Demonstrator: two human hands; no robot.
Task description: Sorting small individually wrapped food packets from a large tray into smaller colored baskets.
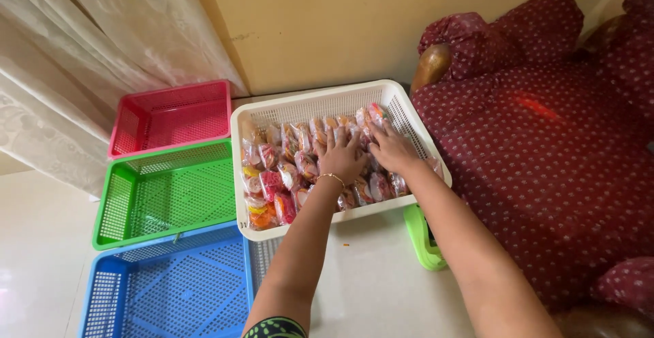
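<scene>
Wrapped snack packets (286,168) fill the white basket (306,103), directly under our fingers. Our left hand (340,157) and right hand (392,149) lie flat, fingers spread, gripping nothing. We'd best press lightly and sift slowly.

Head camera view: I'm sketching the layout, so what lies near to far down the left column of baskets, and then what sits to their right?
Blue basket → green basket → pink basket; to their right, white basket of wrapped snacks, then the maroon sofa.
</scene>
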